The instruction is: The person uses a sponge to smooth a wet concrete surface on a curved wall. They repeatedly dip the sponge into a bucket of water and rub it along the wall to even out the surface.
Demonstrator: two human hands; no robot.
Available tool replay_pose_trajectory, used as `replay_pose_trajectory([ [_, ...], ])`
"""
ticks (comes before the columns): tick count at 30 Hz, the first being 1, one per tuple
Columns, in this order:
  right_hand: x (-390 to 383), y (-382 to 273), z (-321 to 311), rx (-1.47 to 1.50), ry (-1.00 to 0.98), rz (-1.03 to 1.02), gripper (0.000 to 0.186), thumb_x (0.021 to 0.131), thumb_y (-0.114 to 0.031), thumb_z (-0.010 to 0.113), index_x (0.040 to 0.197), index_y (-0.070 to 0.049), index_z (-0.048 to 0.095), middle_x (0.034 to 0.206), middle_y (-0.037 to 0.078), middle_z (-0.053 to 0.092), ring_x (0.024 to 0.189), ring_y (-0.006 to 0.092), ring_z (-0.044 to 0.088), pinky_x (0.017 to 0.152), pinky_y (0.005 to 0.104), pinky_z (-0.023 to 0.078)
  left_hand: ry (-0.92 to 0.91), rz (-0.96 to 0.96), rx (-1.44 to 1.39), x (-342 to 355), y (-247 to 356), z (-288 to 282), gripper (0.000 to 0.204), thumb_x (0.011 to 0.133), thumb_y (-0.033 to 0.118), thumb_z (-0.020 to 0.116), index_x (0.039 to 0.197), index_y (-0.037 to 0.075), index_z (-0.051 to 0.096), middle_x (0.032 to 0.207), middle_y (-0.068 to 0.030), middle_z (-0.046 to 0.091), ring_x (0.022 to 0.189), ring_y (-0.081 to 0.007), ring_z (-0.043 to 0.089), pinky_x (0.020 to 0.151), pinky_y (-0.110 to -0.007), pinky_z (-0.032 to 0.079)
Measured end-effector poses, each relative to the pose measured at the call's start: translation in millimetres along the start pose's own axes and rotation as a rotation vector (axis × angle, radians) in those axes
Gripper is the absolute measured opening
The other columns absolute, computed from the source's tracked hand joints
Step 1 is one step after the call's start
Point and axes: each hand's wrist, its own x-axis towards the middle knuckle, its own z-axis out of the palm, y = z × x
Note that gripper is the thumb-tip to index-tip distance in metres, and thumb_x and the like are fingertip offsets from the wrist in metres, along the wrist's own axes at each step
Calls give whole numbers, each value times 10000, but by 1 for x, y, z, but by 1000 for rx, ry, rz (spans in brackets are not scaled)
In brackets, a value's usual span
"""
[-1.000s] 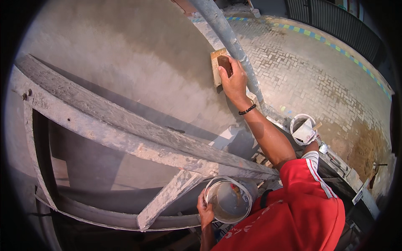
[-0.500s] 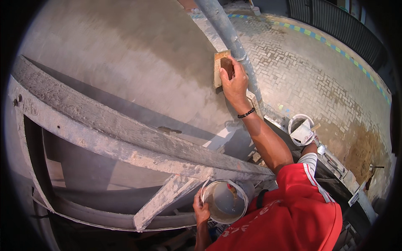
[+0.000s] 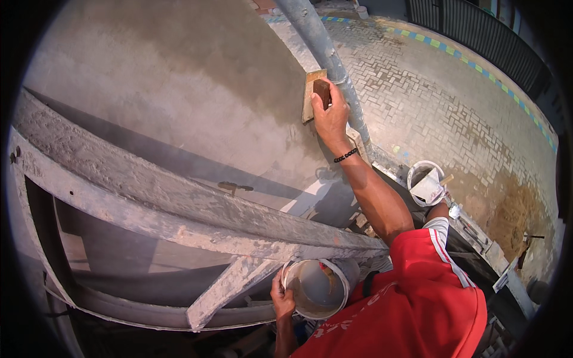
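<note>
My right hand [image 3: 332, 116] grips the brown handle of a plastering float [image 3: 311, 98]. The float's pale blade lies along the edge of the grey plastered wall [image 3: 179, 83], close beside a metal pole [image 3: 322, 42]. A black bead bracelet circles that wrist. Below, my left hand [image 3: 282, 298] is closed on the rim of a white bucket [image 3: 348, 280], its thumb on the outside. Grey watery liquid fills part of the bucket, and a small red and yellow thing shows inside; I cannot make out its kind.
A mortar-spattered scaffold beam [image 3: 155, 188] crosses between me and the wall, with a brace [image 3: 230, 292] beneath. Farther right, a second white bucket [image 3: 412, 173] holds a white sheet-like piece and wooden handle; a white-sleeved limb is beside it. Paving [image 3: 406, 89] and a sand pile [image 3: 507, 221] lie below.
The float and my right hand have shifted slightly left along the wall edge. The bucket in my left hand sits slightly farther left. The view has moved a little too.
</note>
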Motion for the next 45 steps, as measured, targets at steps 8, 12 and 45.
replay_pose_trajectory([
  [8, -87, 63, -34, -136, -183, 93, 399, 866, -89, 654, 1257, -48, 592, 1080, 189, 619, 1011, 368, 633, 861, 436, 512, 13, 8, -33, 1, -1, -2, 681, 729, -156, 338, 1399, -60, 412, 1381, -181, 545, 1300, -260, 514, 1123, -368, 352],
  [12, 0, -13, -13, 19, -60, -11, 397, 857, -114, 677, 1237, -31, 602, 1060, 183, 619, 959, 364, 628, 833, 422, 507, 12, 9, -32, -1, 0, -1, 669, 745, -156, 338, 1404, -68, 408, 1389, -178, 541, 1306, -257, 507, 1124, -362, 347],
  [45, -91, 68, -30, -79, -298, 99, 427, 872, -118, 652, 1294, -74, 603, 993, 159, 588, 954, 339, 615, 845, 422, 506, 12, -9, -20, -2, -2, -1, 722, 696, -162, 330, 1405, -59, 417, 1391, -187, 539, 1308, -261, 507, 1130, -357, 337],
])
